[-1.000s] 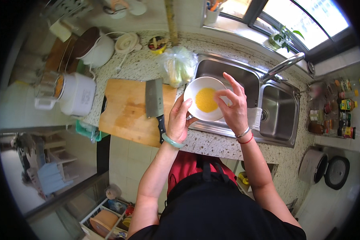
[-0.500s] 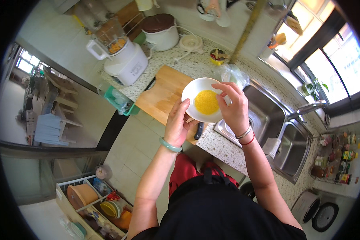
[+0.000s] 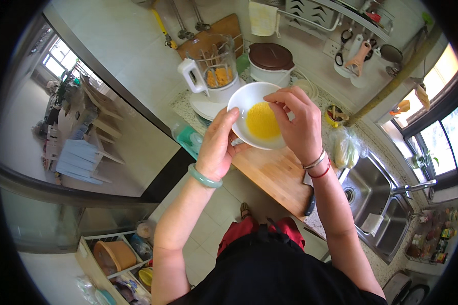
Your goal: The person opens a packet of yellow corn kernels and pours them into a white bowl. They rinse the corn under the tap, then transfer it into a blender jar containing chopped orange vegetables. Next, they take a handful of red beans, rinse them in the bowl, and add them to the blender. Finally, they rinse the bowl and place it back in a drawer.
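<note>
Left hand (image 3: 216,145) grips bowl (image 3: 243,108) near left end of bench (image 3: 182,103); right hand (image 3: 298,122) bunched over grains (image 3: 262,122), hold unclear. Probably pinching; next move wants bowl steady.

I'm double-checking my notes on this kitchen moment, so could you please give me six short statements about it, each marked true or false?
1. The left hand holds the white bowl. True.
2. The white bowl contains green leaves. False: it contains yellow grains.
3. The right hand is over the white bowl. True.
4. The knife lies in the sink. False: the knife is at the right edge of the cutting board.
5. The pot beyond the white bowl has a brown lid. True.
6. The blender jug is empty. False: the blender jug has orange pieces in it.
</note>
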`<act>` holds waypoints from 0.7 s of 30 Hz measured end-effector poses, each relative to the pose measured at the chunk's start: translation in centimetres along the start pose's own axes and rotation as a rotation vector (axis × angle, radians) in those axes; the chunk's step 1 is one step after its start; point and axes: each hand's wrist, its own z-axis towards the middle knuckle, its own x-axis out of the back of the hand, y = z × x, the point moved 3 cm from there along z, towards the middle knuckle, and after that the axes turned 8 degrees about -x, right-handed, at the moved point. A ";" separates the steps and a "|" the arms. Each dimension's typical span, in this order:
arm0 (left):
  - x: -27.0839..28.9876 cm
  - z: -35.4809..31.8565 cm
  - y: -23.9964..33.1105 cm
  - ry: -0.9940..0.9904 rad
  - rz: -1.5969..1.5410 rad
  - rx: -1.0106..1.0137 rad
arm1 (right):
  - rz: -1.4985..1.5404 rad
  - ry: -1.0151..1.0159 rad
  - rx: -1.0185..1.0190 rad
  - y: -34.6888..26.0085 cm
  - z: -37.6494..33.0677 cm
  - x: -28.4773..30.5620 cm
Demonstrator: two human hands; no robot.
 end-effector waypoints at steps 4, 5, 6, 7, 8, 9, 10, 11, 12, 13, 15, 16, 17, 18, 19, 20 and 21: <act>2.0 3.4 4.9 -0.038 0.044 -0.053 | 0.196 -0.055 -0.052 -0.5 4.8 -3.8; 2.6 4.2 6.0 -0.052 0.065 -0.071 | 0.260 -0.065 -0.062 -0.4 6.0 -4.7; 3.4 5.2 6.7 -0.042 0.084 -0.072 | 0.264 -0.084 -0.071 -0.7 7.2 -5.4; 4.0 6.2 7.5 -0.026 0.075 -0.086 | 0.255 -0.091 -0.059 -0.7 8.5 -6.1; 4.5 7.2 8.2 -0.008 0.066 -0.101 | 0.247 -0.098 -0.047 -0.7 9.9 -6.7; 5.0 8.3 8.9 0.010 0.057 -0.115 | 0.240 -0.106 -0.034 -0.5 11.3 -7.4; 5.5 9.3 9.7 0.050 0.082 -0.129 | 0.259 -0.108 -0.019 -0.1 12.7 -8.3; 6.1 10.2 10.3 0.066 0.101 -0.131 | 0.239 -0.123 0.003 0.2 13.8 -8.9; 6.7 11.0 10.9 0.081 0.120 -0.133 | 0.220 -0.136 0.026 0.4 14.8 -9.5; 7.3 11.7 11.5 0.098 0.144 -0.132 | 0.205 -0.147 0.045 0.6 15.6 -10.1; 8.2 13.2 13.0 0.132 0.194 -0.164 | 0.226 -0.186 0.067 1.2 17.2 -11.6; 8.7 14.1 13.4 0.152 0.214 -0.164 | 0.226 -0.202 0.073 1.6 17.7 -12.3; 9.1 14.9 13.7 0.170 0.235 -0.163 | 0.225 -0.216 0.078 2.0 18.2 -12.9; 9.2 15.6 14.2 0.181 0.258 -0.173 | 0.215 -0.222 0.088 2.5 18.7 -13.6; 9.6 16.4 14.6 0.166 0.283 -0.176 | 0.206 -0.227 0.104 2.8 19.2 -14.4; 10.0 17.3 15.0 0.149 0.309 -0.178 | 0.196 -0.230 0.119 3.2 19.6 -15.0; 10.4 18.1 15.4 0.129 0.335 -0.179 | 0.195 -0.239 0.119 3.5 20.0 -15.5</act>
